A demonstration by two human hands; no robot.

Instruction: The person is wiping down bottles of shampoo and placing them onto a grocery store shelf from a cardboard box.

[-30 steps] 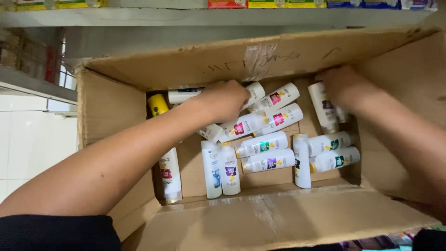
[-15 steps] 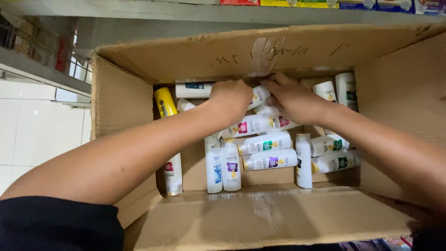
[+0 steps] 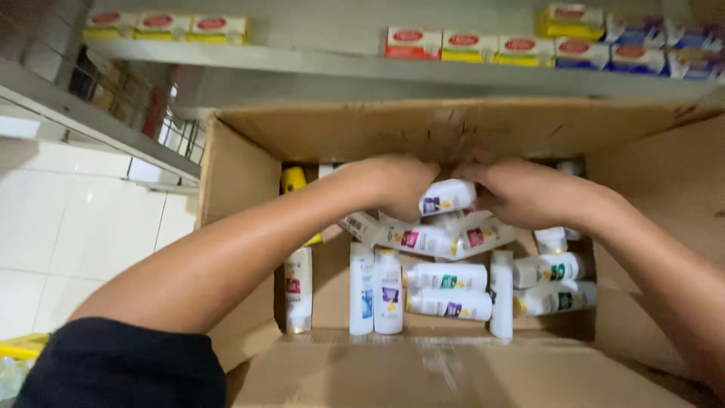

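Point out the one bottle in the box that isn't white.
The yellow bottle in the cardboard box's far left corner, just behind the left forearm. Every other bottle visible is white with a coloured label.

White bottles [image 3: 445, 276] with coloured labels fill the cardboard box [image 3: 242, 174]; red-yellow cartons [image 3: 472, 44] line the shelf.

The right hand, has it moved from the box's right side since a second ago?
Yes. The right hand moved left toward the middle of the cardboard box, meeting the left hand.

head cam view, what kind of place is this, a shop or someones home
Most likely a shop or its stockroom. A metal shelf carries rows of small boxed goods, and both hands reach into a cardboard box of many white bottles.
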